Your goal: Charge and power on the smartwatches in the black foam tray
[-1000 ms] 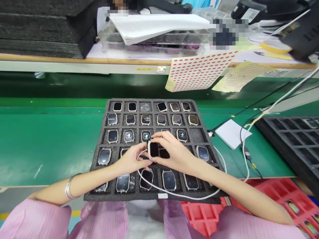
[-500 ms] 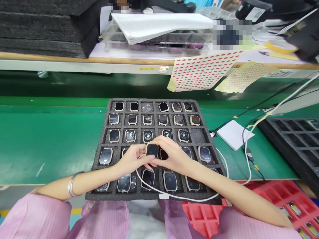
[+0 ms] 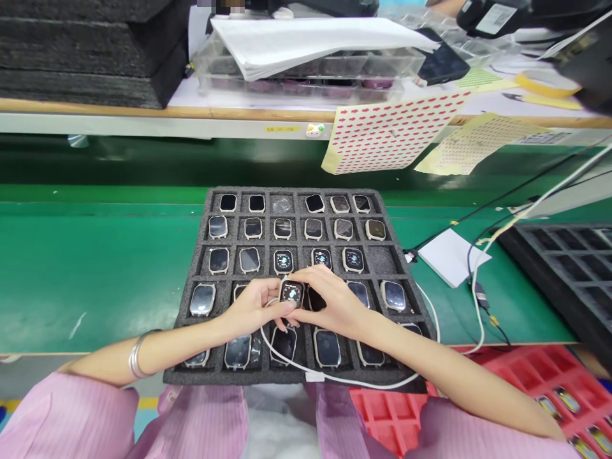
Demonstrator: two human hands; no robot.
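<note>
Between my two hands is a strapless smartwatch [image 3: 292, 291] with a lit dial on its screen, held over a dark grey foam tray [image 3: 382, 260]. My left hand [image 3: 253, 305] grips its left side, fingers closed. Thumb and fingers of my right hand [image 3: 337, 306] close on its right and top edges. A white cable [image 3: 354, 381] runs from near my left fingers in a loop across the tray's front; its end at the watch is hidden. Several more watch bodies sit in the tray's compartments, most with dark screens, such as the watch [image 3: 327, 347] in the front row.
A shelf edge [image 3: 229, 115] crosses behind the tray, with sticker sheets [image 3: 396, 134] hanging from it. Black foam blocks [image 3: 86, 57] are stacked at left. Right of the tray lie white paper [image 3: 452, 258], cables and another black tray [image 3: 535, 268]. Red trays [image 3: 521, 370] stand lower right.
The held watch's screen has gone from dark to a lit dial. One watch in the tray's third row has gone dark. Both hands stay in nearly the same place.
</note>
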